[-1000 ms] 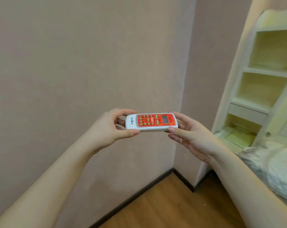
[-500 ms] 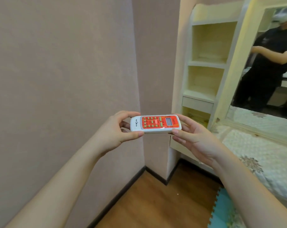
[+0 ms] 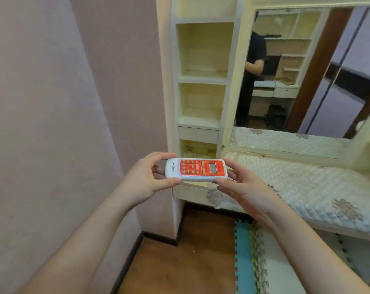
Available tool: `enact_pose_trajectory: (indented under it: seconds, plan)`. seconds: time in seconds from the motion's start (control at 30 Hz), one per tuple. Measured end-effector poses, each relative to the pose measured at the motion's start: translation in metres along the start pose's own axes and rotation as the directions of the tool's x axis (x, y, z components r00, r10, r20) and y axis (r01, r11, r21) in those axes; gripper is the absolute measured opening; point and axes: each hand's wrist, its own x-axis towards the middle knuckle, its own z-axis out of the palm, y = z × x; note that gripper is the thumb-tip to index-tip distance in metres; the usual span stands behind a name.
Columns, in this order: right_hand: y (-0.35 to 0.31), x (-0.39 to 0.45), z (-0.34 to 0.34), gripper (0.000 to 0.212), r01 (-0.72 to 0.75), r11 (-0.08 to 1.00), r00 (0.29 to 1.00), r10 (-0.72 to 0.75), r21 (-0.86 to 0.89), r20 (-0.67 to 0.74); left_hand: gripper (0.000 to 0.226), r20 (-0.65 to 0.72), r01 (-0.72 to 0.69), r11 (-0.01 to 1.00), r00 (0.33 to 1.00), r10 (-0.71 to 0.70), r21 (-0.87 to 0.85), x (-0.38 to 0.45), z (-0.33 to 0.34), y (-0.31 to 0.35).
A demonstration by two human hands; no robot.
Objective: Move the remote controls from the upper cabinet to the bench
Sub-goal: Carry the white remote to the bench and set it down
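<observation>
The remote control [image 3: 196, 169], white with an orange-red button face and a small grey screen, lay flat and level in the air, held at both ends. The left hand [image 3: 150, 181] pinched its white end, with the thumb curled along the near edge and the index finger hooked over the far edge, so those fingers were clamped on the casing. The right hand [image 3: 242, 188] held the screen end the same way, thumb tip on the near edge and fingers cupped behind and under the body. Just beyond the fingertips of the right hand stretched the bench [image 3: 302, 187], covered in a quilted white pad with grey flower patches; the remote hung over its left corner, not touching it. Past the fingers of both hands rose a cream shelf unit [image 3: 201, 77] with open compartments and a small drawer. Farther to the right of the right hand's fingers stood a mirror [image 3: 302, 68] reflecting a person in dark clothes. Below the hands lay wooden floor [image 3: 180, 262] and a foam mat [image 3: 243, 257].
</observation>
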Motion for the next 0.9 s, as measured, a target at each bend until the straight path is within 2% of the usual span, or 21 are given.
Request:
enact_pose_trajectory:
  seconds: [0.2,0.43,0.6,0.9]
  plan:
    - [0.006,0.0,-0.029,0.049,-0.026,0.999,0.991,0.023,-0.022,-0.135,0.058,0.15,-0.051,0.998,0.987,0.056,-0.036,0.049,0.024,-0.001]
    - [0.026,-0.001,-0.088,0.051,-0.051,0.998,0.955,0.056,0.023,-0.292,0.059,0.271,-0.096,0.994,0.957,0.107,-0.055,0.099,0.088,0.006]
    - [0.038,0.011,-0.145,0.054,-0.046,0.998,0.945,0.053,0.031,-0.322,0.06,0.306,-0.119,0.992,0.944,0.126,-0.041,0.138,0.137,0.017]
    - [0.039,0.044,-0.254,0.055,-0.058,0.995,0.959,0.078,0.081,-0.274,0.058,0.284,-0.085,0.996,0.956,0.078,0.014,0.205,0.215,0.051]
